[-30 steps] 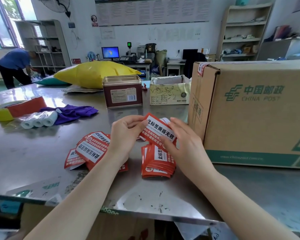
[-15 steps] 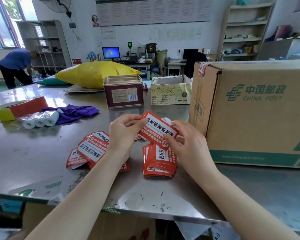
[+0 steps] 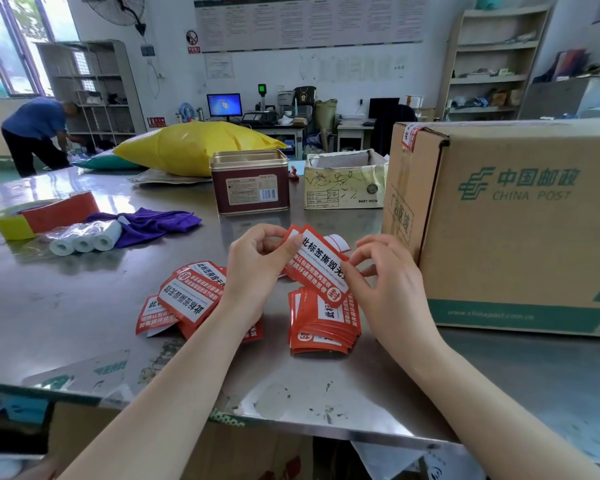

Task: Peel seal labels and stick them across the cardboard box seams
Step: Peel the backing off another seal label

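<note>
I stand at a steel table (image 3: 66,306) in a mail room with shelves along the walls and a computer screen (image 3: 224,105) lit at the back. Just above the table I hold one red and white seal label (image 3: 321,268): my left hand (image 3: 257,271) pinches its upper left corner between thumb and fingers, and my right hand (image 3: 388,289) pinches its right edge with thumb and forefinger, the other fingers curled loosely above. Under the label lies a neat stack of labels (image 3: 323,323), and a looser pile of labels (image 3: 187,296) lies to the left, partly behind my left wrist. The big cardboard box (image 3: 516,230) stands on the table just right of my right hand, with one label already stuck (image 3: 410,136) over its top left corner. Further back are a brown tin (image 3: 250,183), a small open carton (image 3: 345,181), a purple cloth (image 3: 153,223), three white paper rolls (image 3: 87,240) and a yellow bag (image 3: 194,147). A person in blue (image 3: 37,133) bends over at the far left.
</note>
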The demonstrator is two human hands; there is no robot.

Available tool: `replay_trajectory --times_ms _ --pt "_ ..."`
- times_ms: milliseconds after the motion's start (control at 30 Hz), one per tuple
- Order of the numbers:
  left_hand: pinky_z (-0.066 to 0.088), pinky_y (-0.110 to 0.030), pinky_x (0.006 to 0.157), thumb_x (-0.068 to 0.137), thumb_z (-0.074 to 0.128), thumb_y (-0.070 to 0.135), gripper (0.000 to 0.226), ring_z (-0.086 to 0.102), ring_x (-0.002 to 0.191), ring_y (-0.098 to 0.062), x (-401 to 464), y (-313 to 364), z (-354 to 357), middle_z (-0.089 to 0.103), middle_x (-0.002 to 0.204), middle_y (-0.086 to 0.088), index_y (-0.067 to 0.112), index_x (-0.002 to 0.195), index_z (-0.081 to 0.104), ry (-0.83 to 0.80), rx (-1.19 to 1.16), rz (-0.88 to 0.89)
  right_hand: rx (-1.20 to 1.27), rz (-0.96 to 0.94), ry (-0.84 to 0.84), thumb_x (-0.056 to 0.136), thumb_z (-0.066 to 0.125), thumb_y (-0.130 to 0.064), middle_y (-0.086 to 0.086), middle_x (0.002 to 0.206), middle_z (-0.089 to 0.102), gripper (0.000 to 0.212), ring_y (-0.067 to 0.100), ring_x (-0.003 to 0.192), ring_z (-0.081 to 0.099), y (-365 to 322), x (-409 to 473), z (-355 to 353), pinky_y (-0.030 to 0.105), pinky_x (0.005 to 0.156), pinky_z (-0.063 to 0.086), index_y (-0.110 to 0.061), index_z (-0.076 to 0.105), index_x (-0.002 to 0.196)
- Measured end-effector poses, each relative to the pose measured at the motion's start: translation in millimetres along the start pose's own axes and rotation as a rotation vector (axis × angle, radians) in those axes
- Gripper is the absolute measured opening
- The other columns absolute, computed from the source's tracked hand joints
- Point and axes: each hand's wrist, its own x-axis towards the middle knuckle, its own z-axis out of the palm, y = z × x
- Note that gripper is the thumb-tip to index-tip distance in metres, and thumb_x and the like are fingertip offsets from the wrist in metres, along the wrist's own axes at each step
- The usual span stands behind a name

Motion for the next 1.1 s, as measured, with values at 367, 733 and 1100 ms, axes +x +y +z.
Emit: replay_trajectory --times_ms 367,733,1100 --pt "0.055 -0.033 0.082 0.086 0.063 0.027 0.008 0.065 0.094 -0.016 -3.0 2.5 3.2 0.069 0.1 0.001 0.023 0.092 0.066 -0.247 0.228 0.07 0.151 0.025 0.118 0.095 0.043 -0.022 -0.013 0.082 0.052 0.001 0.003 0.072 0.059 -7.4 -2.5 -8.9 0.011 0.057 0.05 -0.022 0.043 0.095" --pt "0.047 -0.006 0.057 0.091 0.057 0.023 0.01 0.06 0.082 -0.005 -3.6 5.5 3.9 0.065 0.093 0.008 0.02 0.094 0.066 -0.161 0.192 0.086 0.044 -0.016 0.088 0.095 0.041 -0.006 -0.006 0.097 0.049 0.014 -0.006 0.08 0.047 -4.4 -3.1 -5.2 0.004 0.065 0.038 -0.008 0.054 0.099" --pt "0.05 -0.011 0.057 0.091 0.057 0.018 0.01 0.063 0.085 -0.011 -2.4 5.0 1.0 0.065 0.098 -0.001 0.012 0.091 0.065 -0.098 0.121 0.1 0.02 -0.069 0.091 0.09 0.055 -0.008 0.006 0.143 0.033 0.022 0.005 0.125 0.03 -2.1 -0.6 -3.7 0.008 0.089 0.035 -0.011 0.054 0.112"
